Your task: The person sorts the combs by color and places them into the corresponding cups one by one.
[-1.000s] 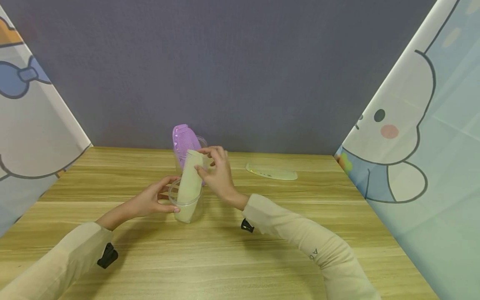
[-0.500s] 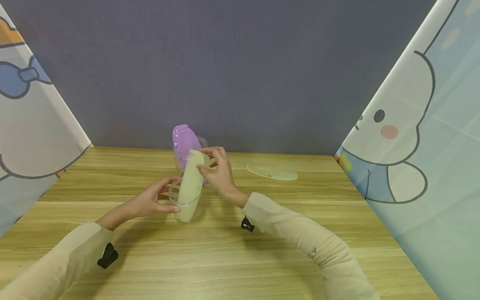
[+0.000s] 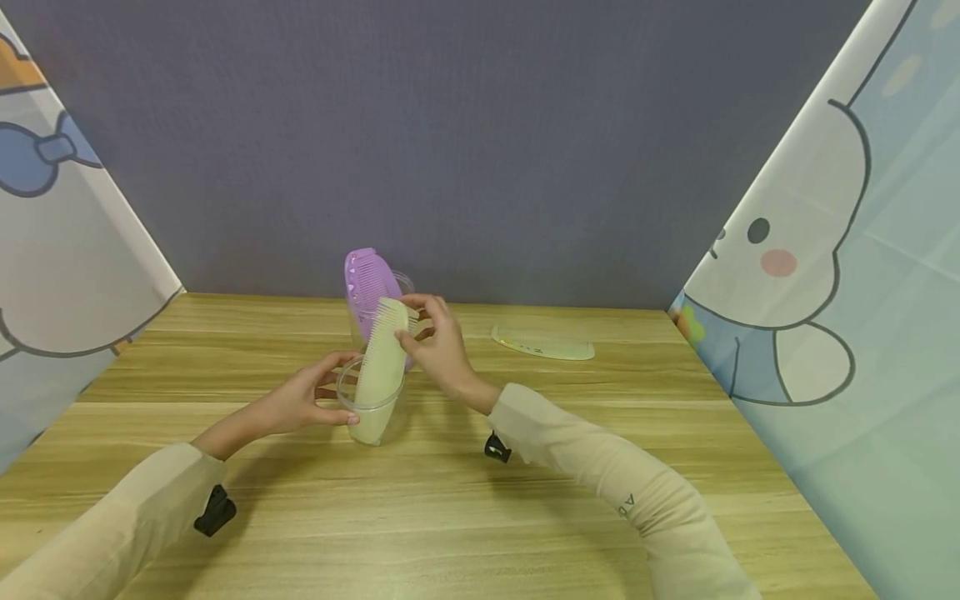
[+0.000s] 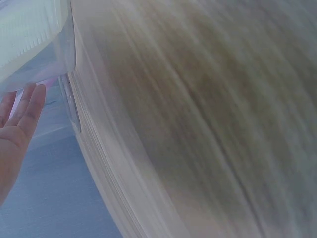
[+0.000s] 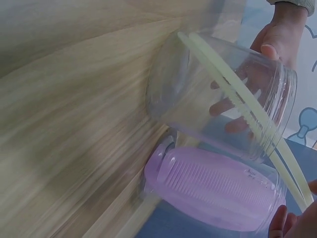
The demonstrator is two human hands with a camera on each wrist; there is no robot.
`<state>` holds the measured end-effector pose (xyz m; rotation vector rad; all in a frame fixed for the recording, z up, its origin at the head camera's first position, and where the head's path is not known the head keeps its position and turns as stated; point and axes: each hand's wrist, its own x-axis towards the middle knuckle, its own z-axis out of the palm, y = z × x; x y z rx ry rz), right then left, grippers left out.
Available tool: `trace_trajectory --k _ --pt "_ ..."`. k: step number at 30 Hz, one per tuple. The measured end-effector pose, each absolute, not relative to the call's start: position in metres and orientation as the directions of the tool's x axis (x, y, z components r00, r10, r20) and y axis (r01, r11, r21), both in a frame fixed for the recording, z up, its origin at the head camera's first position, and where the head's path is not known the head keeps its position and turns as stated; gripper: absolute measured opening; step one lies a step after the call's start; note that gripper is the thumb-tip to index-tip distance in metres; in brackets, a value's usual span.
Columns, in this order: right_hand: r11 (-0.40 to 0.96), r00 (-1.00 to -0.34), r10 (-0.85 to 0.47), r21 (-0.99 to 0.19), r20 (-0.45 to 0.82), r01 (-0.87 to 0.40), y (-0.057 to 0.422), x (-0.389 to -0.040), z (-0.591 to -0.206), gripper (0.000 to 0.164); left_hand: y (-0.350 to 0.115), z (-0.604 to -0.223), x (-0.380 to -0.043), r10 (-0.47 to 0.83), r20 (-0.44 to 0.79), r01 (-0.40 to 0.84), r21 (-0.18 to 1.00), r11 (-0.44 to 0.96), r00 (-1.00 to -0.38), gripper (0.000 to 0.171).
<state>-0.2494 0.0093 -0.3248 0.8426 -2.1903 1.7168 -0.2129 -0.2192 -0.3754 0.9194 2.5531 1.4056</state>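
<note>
A clear plastic jar [image 3: 396, 423] stands on the table at centre-left, its mouth up. My left hand [image 3: 303, 398] holds it from the left, thumb on the near side and fingers on the far side. Two pale yellow combs [image 5: 237, 91] lean together in the jar, their tops sticking out past the rim. At those tops, my right hand [image 3: 441, 346] pinches the combs between thumb and fingers. Behind stands a second clear jar [image 3: 406, 283] with purple combs [image 3: 367, 279] in it. In the left wrist view, my left fingers [image 4: 30, 106] lie along the jar's wall.
Another pale yellow comb [image 3: 543, 344] with a small printed pattern lies flat to the right on the wooden table [image 3: 450, 517]. A dark grey panel [image 3: 480, 150] rises at the back. Cartoon-printed sheets [image 3: 840, 275] flank both sides.
The pale yellow combs have tilted slightly right at the top, and teeth of the second one now show beside the first. My right hand has shifted slightly with them; the left stays put.
</note>
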Motion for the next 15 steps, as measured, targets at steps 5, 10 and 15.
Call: trace_trajectory --k 5,10,15 --pt "0.12 -0.801 -0.302 -0.813 0.518 -0.57 0.013 -0.25 -0.323 0.044 -0.22 -0.375 -0.213 0.542 0.206 0.463 0.794 0.393 -0.815 0.077" --pt "0.087 -0.794 -0.319 -0.818 0.518 -0.569 0.021 -0.238 -0.306 0.043 -0.22 -0.377 -0.214 0.545 0.216 0.47 0.796 0.381 -0.81 0.076" --pt "0.095 -0.777 -0.334 -0.801 0.534 -0.591 0.032 -0.238 -0.3 0.043 -0.22 -0.378 -0.215 0.548 0.22 0.471 0.798 0.374 -0.807 0.076"
